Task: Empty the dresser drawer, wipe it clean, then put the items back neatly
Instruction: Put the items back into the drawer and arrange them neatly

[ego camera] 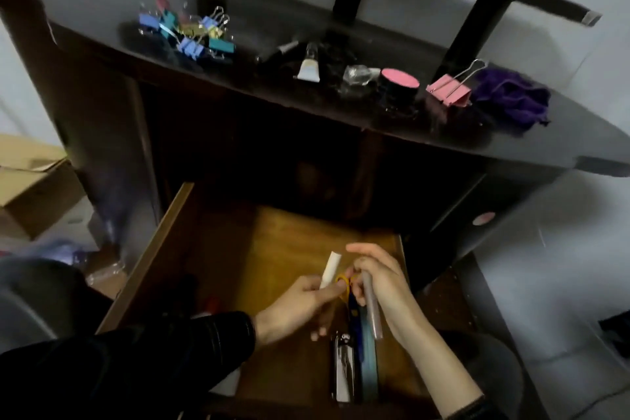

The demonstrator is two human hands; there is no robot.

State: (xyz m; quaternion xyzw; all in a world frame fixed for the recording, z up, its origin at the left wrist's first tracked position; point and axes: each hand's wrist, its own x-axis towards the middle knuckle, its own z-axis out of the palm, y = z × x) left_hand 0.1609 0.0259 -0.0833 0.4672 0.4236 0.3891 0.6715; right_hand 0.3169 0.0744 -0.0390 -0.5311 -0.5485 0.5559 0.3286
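Two-handed over the pulled-out drawer (218,249), near its right wall. Pinched a white tube (330,269) between the thumb and curled fingers of the left hand (296,303), tilted up toward the drawer's back. Gripped a grey stick (371,307) in the right hand (378,280), lower fingers curled round it, forefinger stretched out straight, the stick slanting down toward the drawer's front edge. Brought the two hands almost together at the yellow-handled scissors (343,283); could not tell which hand, if either, had hold of the loops. Found a stapler (342,368) lying on the drawer floor by the front edge, just below the hands, with a teal flat strip (370,361) just beside it on the right. Made out something red (213,303) in the dark by the drawer's left wall, too dim to name. Saw on the dresser top (102,3) above, toward its left end, a heap of coloured binder clips (191,31). Saw along its front edge, left to right, a small squeeze tube (308,68), a crumpled clear wrapper (358,77), a black pot with a pink lid (399,82), a large pink binder clip (450,89) and, touching that clip toward the right end, a purple cloth (511,99). Noted a cardboard box (30,187) on the floor, left of the dresser.
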